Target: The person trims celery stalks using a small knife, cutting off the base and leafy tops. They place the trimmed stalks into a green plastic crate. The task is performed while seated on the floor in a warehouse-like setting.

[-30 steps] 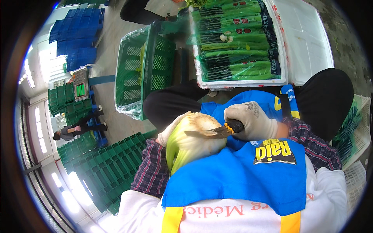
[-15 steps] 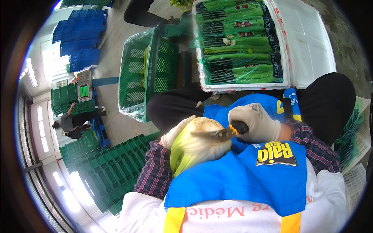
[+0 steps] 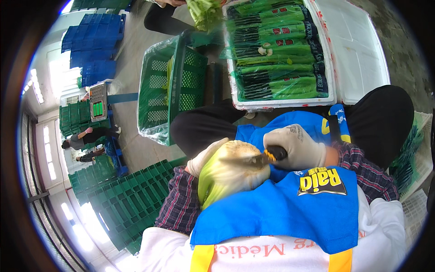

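Observation:
My left hand (image 3: 205, 156), in a white glove, is wrapped round the far left side of a napa cabbage (image 3: 226, 181) in my lap. The cabbage's pale, brownish stem end faces up, and its green leaves point down toward my body. My right hand (image 3: 294, 146), also gloved, grips a knife (image 3: 247, 160) by its black and orange handle. The knife's blade lies across the cabbage's stem end and is blurred. Part of my left hand's fingers is hidden behind the cabbage.
Ahead stands a white foam box (image 3: 331, 86) of bagged long green vegetables, its lid (image 3: 362, 59) beside it. A plastic-lined green crate (image 3: 174, 81) is at left, near stacked green crates (image 3: 131, 199). Across from me, another person's hand (image 3: 174, 2) is near a leafy green vegetable (image 3: 204, 13).
The knife and my right hand have shifted slightly left over the cabbage. At the top, the other person's hand and leafy vegetable have come further into view.

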`<action>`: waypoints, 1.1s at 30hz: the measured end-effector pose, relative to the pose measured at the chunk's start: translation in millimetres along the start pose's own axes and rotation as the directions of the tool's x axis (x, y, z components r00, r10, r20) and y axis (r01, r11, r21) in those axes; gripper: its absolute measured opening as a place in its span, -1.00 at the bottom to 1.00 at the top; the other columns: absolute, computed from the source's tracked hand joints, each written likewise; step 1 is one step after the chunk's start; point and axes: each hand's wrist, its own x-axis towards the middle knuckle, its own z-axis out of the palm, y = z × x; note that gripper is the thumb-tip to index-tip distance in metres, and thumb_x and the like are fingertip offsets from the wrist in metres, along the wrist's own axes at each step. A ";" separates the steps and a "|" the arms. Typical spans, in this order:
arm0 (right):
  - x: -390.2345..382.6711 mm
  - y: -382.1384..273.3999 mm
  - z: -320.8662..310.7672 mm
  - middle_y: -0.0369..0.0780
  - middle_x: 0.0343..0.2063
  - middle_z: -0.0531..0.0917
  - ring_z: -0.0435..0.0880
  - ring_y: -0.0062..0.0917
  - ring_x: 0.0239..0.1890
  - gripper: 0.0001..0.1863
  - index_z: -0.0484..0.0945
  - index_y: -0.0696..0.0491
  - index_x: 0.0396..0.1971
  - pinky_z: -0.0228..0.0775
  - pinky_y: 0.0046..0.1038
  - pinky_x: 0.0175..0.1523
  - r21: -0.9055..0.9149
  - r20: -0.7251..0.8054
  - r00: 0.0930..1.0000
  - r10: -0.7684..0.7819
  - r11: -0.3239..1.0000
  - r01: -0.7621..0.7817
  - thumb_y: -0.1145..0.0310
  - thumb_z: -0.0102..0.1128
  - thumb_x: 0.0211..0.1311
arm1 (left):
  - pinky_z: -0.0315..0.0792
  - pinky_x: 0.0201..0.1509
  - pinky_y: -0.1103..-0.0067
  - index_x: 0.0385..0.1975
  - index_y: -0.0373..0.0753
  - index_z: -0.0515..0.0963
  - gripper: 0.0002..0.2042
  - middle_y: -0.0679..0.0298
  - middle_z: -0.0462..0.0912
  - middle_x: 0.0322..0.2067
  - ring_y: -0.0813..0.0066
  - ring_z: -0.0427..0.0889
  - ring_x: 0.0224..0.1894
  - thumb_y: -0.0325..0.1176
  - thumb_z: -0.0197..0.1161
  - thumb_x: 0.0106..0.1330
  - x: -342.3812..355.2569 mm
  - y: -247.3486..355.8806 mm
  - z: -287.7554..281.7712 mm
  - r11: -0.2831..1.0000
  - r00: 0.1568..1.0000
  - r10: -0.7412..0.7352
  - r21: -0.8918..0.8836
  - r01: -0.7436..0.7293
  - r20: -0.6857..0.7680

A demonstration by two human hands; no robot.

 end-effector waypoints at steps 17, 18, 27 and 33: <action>-7.5 8.4 6.7 -0.14 -0.50 0.63 0.69 -0.14 -0.38 -0.80 0.53 -0.02 -0.37 0.47 -0.17 -0.27 -0.060 -0.033 0.999 0.018 0.998 -0.020 0.34 0.43 0.12 | 0.56 0.32 0.41 0.27 -0.35 0.58 -0.54 0.12 0.72 0.18 0.34 0.70 0.13 -0.07 0.03 0.71 -12.7 -18.2 27.4 0.890 0.875 0.358 0.165 -0.425 0.326; -8.2 10.1 7.6 -0.13 -0.50 0.63 0.69 -0.13 -0.38 -0.82 0.54 -0.02 -0.35 0.48 -0.16 -0.27 -0.053 -0.041 0.999 0.007 0.999 -0.009 0.34 0.41 0.12 | 0.57 0.31 0.40 0.26 -0.36 0.58 -0.54 0.12 0.72 0.18 0.34 0.70 0.13 -0.07 0.03 0.71 -15.2 -19.0 30.5 0.900 0.886 0.356 0.145 -0.410 0.296; -7.1 15.1 -2.0 -0.10 -0.52 0.60 0.67 -0.13 -0.38 -0.87 0.55 -0.01 -0.37 0.47 -0.19 -0.26 -0.053 -0.091 0.991 0.101 0.993 -0.106 0.38 0.35 0.14 | 0.58 0.32 0.37 0.25 -0.38 0.58 -0.51 0.10 0.74 0.16 0.28 0.72 0.12 -0.04 0.02 0.70 -22.5 -24.9 35.3 0.842 0.811 0.450 0.126 -0.525 0.373; -7.2 -1.5 -7.4 -0.16 -0.52 0.59 0.68 -0.18 -0.41 -0.78 0.49 -0.02 -0.44 0.46 -0.20 -0.30 -0.033 0.016 0.995 -0.100 0.994 0.100 0.40 0.44 0.06 | 0.07 0.65 -0.12 0.61 -0.25 0.15 0.25 -0.24 0.22 0.54 -0.28 0.20 0.58 0.17 0.70 -0.09 -18.1 -15.0 19.5 0.848 0.948 0.283 0.500 -0.175 -0.148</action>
